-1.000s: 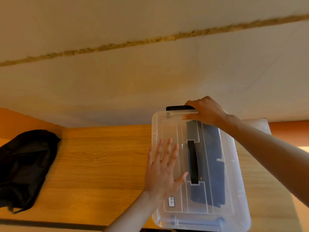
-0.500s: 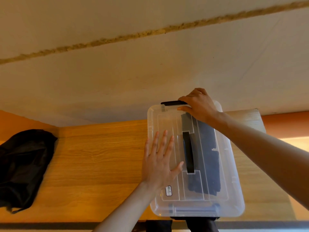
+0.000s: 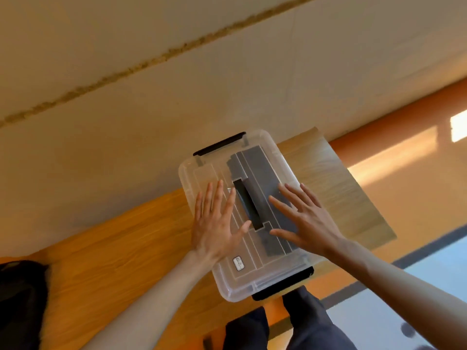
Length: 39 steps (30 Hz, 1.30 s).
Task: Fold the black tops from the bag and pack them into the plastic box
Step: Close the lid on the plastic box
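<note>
The clear plastic box (image 3: 199,173) lies on the wooden table with its lid on and black latches at both ends. Dark folded fabric (image 3: 260,168) shows through the right half of the lid. A black handle (image 3: 246,207) runs along the lid's middle. My left hand (image 3: 217,223) lies flat on the lid left of the handle, fingers straight. My right hand (image 3: 305,221) lies flat on the lid to the right, fingers spread. The black bag (image 3: 22,304) sits at the table's left end.
The wooden table (image 3: 121,251) stands against a pale wall (image 3: 177,92). The box's near end overhangs the table's front edge, above my dark trouser legs (image 3: 303,322). Orange floor with a sunlit patch lies to the right.
My right hand left the far latch and came down flat on the lid's right side. The view tilted and the box's near latch now shows; my left hand stays flat.
</note>
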Each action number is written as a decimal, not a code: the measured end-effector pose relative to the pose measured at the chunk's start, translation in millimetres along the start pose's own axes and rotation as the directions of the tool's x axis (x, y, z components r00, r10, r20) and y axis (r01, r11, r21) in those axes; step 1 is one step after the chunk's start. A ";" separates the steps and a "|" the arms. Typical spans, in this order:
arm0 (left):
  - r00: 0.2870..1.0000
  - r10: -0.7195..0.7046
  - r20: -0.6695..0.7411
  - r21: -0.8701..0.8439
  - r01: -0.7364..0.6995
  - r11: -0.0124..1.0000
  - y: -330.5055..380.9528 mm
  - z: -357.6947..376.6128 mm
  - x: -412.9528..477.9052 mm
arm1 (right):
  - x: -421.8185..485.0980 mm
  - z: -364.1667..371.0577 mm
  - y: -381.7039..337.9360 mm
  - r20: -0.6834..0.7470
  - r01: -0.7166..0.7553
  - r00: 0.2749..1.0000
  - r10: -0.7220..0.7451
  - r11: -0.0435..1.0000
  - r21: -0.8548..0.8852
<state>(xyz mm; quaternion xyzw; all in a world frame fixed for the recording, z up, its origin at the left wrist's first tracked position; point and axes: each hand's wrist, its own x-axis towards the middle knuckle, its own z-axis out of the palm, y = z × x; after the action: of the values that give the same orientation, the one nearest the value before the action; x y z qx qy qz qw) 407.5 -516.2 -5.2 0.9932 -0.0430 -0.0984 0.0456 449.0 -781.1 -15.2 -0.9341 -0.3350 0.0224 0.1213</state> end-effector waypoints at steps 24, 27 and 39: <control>0.758 0.644 0.108 0.153 -0.652 0.742 -2.9 3.9 2.8 | -102.9 62.3 -30.1 -0.310 0.252 0.899 -0.309 0.945 -0.210; 0.762 0.638 0.114 0.169 -0.647 0.743 -1.6 4.4 2.7 | -96.7 43.2 -30.4 -0.337 0.262 0.899 -0.281 0.960 -0.101; 0.759 0.640 0.115 0.213 -0.649 0.731 -4.2 9.4 5.3 | -91.6 34.1 -32.6 -0.302 0.201 0.936 -0.182 0.979 0.035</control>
<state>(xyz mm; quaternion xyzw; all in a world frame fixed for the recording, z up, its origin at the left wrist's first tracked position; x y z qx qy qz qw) 411.2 -513.4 -15.8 0.9127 -0.3967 -0.0874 -0.0440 353.6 -807.5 -43.9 -0.8853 -0.4014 -0.1194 0.2024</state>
